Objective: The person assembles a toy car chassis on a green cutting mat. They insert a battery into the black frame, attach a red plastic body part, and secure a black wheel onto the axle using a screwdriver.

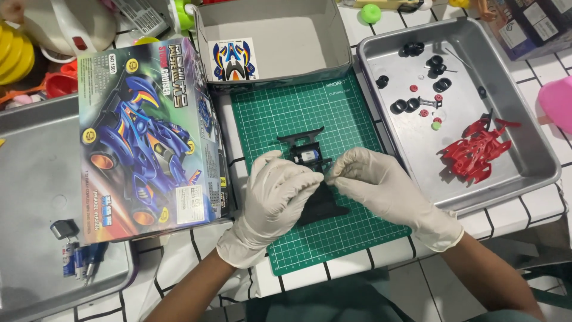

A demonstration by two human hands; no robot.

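- Head view: both gloved hands meet over the green cutting mat (280, 113) at mid-frame, on a black toy-car chassis (310, 156).
- Chassis position: flat on the mat, near its centre. Its long axis runs 12 to 6 o'clock, with the bumper bar at the 12 end and a flared black end at 6. A small motor with a blue-and-white face sits in its middle section.
- Left grip (279, 189): fingers curled down over the chassis from 9 o'clock, covering its left flank. The fingertips are hidden under the glove, so whether they pinch the part or only steady it I cannot tell.
- Right grip (376, 180): thumb and forefinger pressed together at the chassis's right edge, coming in from 3 o'clock. They appear closed on that edge or on a small piece there; which of the two is too small to tell.
- Key relation: the chassis lies between the two grips, across their line of approach. Both hands touch it; neither is clearly nearer.
- Surroundings: a metal tray (530, 149) at 3 o'clock holds a red body shell (476, 149) and loose black tyres (411, 106).
- An open grey box (333, 42) stands at 12 o'clock.
- The printed kit lid (149, 137) lies at 9 o'clock on the tiled tabletop (494, 223).
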